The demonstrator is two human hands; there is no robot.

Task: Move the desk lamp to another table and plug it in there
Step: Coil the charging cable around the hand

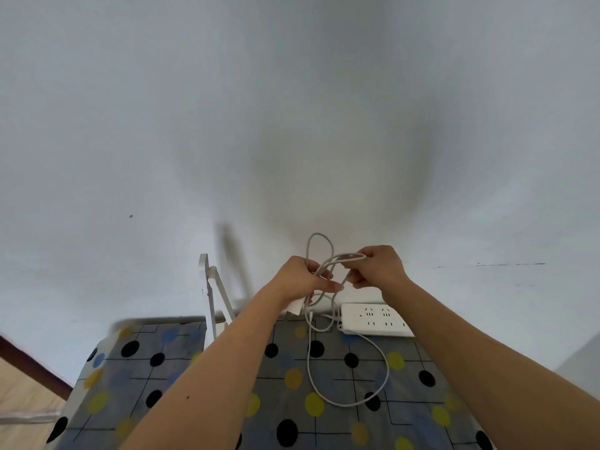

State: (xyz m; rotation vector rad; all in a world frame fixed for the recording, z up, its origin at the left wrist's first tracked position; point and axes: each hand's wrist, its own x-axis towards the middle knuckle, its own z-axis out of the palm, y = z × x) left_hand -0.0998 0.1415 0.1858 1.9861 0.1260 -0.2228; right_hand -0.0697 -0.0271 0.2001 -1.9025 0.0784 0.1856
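Observation:
A white desk lamp stands at the back of the table, its thin arm rising to the left of my left forearm. Its white cable loops across the dotted tablecloth and rises into a tangle of coils between my hands. My left hand is shut on the coils and also holds a white plug block at its underside. My right hand pinches a loop of the same cable, close to the left hand. A white power strip lies against the wall, just below my right hand.
A plain white wall fills most of the view right behind the table. The tablecloth is grey with black, yellow and blue dots. A wooden floor and a dark skirting board show at the lower left, beyond the table's left edge.

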